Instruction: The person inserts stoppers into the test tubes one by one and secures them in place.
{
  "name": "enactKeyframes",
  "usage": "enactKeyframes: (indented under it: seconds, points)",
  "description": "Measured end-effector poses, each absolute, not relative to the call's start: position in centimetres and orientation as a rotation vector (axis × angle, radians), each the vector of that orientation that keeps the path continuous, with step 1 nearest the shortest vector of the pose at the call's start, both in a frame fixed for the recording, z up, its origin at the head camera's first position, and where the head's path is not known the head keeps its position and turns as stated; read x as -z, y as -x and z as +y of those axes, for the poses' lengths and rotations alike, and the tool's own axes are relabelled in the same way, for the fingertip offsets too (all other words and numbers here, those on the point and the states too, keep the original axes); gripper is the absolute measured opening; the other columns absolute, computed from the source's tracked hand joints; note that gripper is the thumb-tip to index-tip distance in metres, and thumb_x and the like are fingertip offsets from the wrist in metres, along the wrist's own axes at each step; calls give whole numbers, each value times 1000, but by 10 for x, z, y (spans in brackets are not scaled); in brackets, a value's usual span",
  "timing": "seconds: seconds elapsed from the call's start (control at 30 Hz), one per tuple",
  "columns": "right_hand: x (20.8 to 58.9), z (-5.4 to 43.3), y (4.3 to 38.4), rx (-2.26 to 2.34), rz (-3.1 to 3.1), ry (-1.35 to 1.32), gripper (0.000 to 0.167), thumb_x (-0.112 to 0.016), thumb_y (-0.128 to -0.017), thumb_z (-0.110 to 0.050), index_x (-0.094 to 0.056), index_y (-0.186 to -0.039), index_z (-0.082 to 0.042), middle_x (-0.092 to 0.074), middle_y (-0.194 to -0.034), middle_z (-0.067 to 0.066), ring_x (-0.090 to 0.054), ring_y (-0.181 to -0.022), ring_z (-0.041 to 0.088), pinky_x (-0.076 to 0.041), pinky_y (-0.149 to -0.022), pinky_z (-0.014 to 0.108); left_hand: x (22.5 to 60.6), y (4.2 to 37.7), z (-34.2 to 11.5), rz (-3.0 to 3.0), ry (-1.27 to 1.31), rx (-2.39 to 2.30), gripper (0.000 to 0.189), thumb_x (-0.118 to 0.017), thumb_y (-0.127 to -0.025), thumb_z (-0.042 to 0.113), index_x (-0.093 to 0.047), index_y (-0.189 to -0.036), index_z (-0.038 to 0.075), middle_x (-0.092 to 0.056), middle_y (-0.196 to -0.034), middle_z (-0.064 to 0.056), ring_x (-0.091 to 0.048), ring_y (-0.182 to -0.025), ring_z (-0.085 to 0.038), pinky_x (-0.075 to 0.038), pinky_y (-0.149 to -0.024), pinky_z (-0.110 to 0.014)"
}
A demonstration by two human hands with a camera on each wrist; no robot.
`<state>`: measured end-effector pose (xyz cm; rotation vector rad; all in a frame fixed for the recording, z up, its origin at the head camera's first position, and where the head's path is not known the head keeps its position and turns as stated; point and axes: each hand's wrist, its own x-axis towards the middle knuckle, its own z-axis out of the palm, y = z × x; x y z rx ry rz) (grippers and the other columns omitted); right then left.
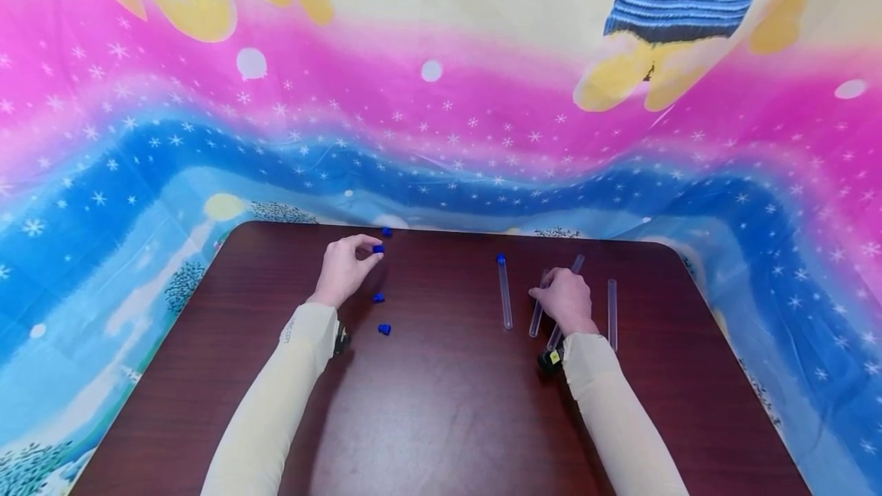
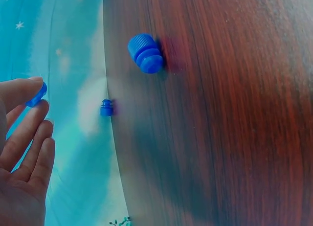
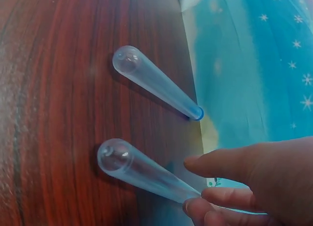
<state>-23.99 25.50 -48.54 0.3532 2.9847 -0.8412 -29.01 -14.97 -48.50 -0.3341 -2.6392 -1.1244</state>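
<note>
Above table [image 1: 441, 389] | left grip [image 1: 347, 268] pinches cap [image 1: 378, 249] | right grip [image 1: 566, 298] near tube [image 3: 143, 174]

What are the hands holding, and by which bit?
The left hand pinches a blue cap; which end is unclear. The right hand, beside a clear tube, seems to grip nothing.

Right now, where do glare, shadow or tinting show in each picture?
Head view: pale glare on the table's near middle, darker shadows beside both sleeves; left wrist view: a soft-edged shadow across the table, a purplish tinge beside the nearer blue cap; right wrist view: small highlights on the rounded ends of both clear tubes.
</note>
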Motion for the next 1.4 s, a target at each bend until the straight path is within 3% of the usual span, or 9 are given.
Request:
enactKeyframes:
  seconds: [0.13, 0.4, 0.6, 0.93, 1.23, 1.4]
  points:
    - [487, 253, 240, 835, 2989, -334, 30, -78, -90, -21, -67, -107, 1, -68, -92, 16, -64, -76, 30, -55, -68, 46, 485, 290, -148, -2633, 337, 1120, 23, -80, -91, 15, -77, -114, 10, -73, -99, -8, -67, -90, -25, -54, -81, -43]
    - [492, 250, 241, 791, 3014, -321, 27, -79, -88, -21, -60, -95, -3, -65, -86, 13, -62, -79, 33, -54, -73, 48, 486, 291, -146, -2628, 325, 1137, 24, -80, -90, 14, -76, -114, 9, -73, -98, -8, -67, -88, -25, -55, -80, -43]
    - [492, 245, 240, 779, 2997, -326, 37, -79, -89, -21, -56, -106, 3, -65, -93, 20, -63, -87, 40, -55, -79, 52, 486, 291, -146, -2620, 317, 1142, 22, -81, -89, 11, -77, -110, 7, -73, -95, -8, -67, -86, -26, -54, -80, -42]
    - [494, 243, 243, 714, 3009, -292, 40, -76, -90, -23, -69, -113, 10, -70, -98, 24, -67, -83, 37, -55, -81, 53, 487, 289, -146, -2630, 320, 1150, 23, -81, -89, 11, -77, -111, 6, -72, -94, -8, -67, -86, -25, -54, -79, -41]
    - [492, 242, 244, 744, 2985, -315, 35, -75, -91, -25, -69, -104, 7, -69, -89, 19, -66, -74, 32, -57, -74, 50, 488, 289, -148, -2633, 332, 1146, 24, -80, -90, 10, -77, -112, 5, -72, -97, -11, -66, -88, -25, -54, -80, -43]
    - [487, 242, 245, 760, 3003, -334, 36, -73, -92, -30, -65, -104, 4, -67, -89, 18, -65, -76, 33, -56, -74, 49, 485, 289, -149, -2631, 334, 1139, 24, -80, -90, 11, -77, -113, 5, -72, -99, -11, -65, -89, -25, -53, -80, -42]
